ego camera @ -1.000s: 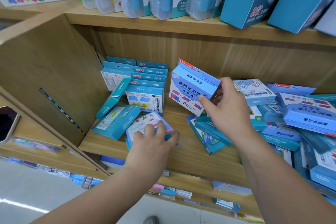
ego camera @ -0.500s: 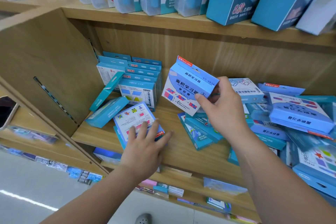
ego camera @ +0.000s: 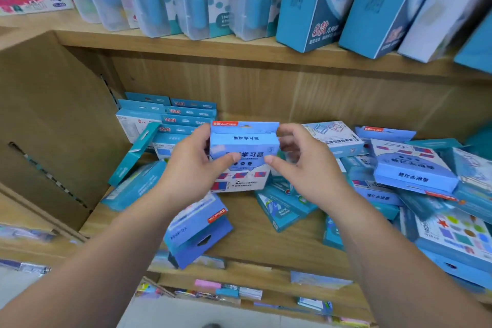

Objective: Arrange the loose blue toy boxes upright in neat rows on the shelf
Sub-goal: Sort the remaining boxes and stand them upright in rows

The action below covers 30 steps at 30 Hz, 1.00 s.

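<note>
Both hands busy: left hand (ego camera: 191, 168) and right hand (ego camera: 306, 170) pinched blue box (ego camera: 245, 141) at either end, upright, above shelf (ego camera: 247, 224). Best kept level, lowered square beside standing row (ego camera: 170, 117) at back left. Leaning box (ego camera: 135, 152) fouled that row's left side; likely needed clearing first. Overhanging box (ego camera: 197, 229) under left forearm risked knock-off. Loose pile (ego camera: 415, 168) crowded right.

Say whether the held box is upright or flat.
Upright: the box, gripped by left hand and right hand, has its hang tab on top.
</note>
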Available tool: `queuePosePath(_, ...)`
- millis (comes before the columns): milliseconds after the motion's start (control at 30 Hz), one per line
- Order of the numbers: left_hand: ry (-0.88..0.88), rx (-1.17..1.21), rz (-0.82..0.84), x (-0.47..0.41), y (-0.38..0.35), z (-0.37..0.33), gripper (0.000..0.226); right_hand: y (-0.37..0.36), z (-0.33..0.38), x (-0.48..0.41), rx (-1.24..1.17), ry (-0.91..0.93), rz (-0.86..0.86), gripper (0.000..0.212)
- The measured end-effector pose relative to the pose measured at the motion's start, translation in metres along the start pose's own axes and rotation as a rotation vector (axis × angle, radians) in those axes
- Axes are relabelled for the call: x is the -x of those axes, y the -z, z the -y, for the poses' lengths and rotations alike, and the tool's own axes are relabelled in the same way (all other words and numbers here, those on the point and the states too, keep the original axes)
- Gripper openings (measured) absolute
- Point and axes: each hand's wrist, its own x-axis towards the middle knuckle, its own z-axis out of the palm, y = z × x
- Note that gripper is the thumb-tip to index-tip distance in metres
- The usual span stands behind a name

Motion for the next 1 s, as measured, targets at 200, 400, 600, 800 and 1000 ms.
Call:
queuePosePath(200, 0.055, -0.018, -0.304, -0.014, 0.024, 0.021, 0.025, -0.023, -0.004, -0.005, 0.898, 0.256, -0.12, 0.052)
queuePosePath(400, 0.116, 0.07, -0.212, -0.033, 0.027, 0.034, 0.023, -0.054, 0.006, -0.028, 1.18, -0.041, 0.179, 0.081)
queuePosePath(600, 0.078, 0.12, -0.171, -0.043, 0.032, 0.039, 0.027, -0.041, -0.007, -0.014, 1.115, 0.021, 0.249, 0.071)
queuePosePath(800, 0.018, 0.151, -0.129, -0.057, 0.024, 0.024, 0.034, -0.013, -0.023, 0.004, 1.034, 0.152, 0.321, 0.065)
queuePosePath(1000, -0.007, 0.11, -0.061, -0.068, 0.006, 0.018, 0.042, -0.016, -0.018, 0.0, 1.044, 0.221, 0.283, 0.075)
